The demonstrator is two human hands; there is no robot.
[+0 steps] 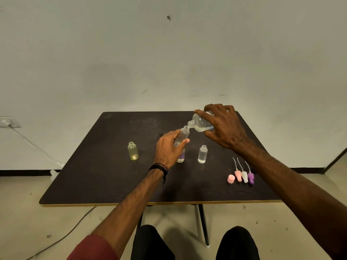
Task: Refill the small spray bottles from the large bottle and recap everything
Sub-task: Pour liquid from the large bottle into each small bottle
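**Mid-pour on the spray bottle refill, plenty of ways to make a mess here**

Biggest thing first: the dark tabletop [93,181] carries everything. The large bottle [200,122] is up in the air over the far-middle part, tipped nearly sideways in the right hand [224,126], fingers clamped around its body. Its neck sits right at the mouth of a small clear bottle [181,136], which the left hand [168,150] holds tilted toward it, fingers wrapped and closed on its lower half. Looks like there's only a little liquid pooled in the big one.

Three more small bottles stand uncapped on the tabletop: a yellowish one [133,151] off to the left, a clear one [202,154] on the right, and one with a purple tint [181,157] mostly hidden behind the left hand. Near the right front edge, well apart from the bottles, there's a pink cap [231,179] and three spray heads [244,176] with dip tubes lying side by side (pink, white, purple).

What could go wrong, as I see it: both mouths are narrow and both bottles are held freehand, so any wobble sends liquid down the outside and onto the tabletop. Tip the big one too hard and it glugs and overshoots. The left wrist is also hanging right over the purple bottle, so lowering that hand carelessly could knock it over, and it's open.
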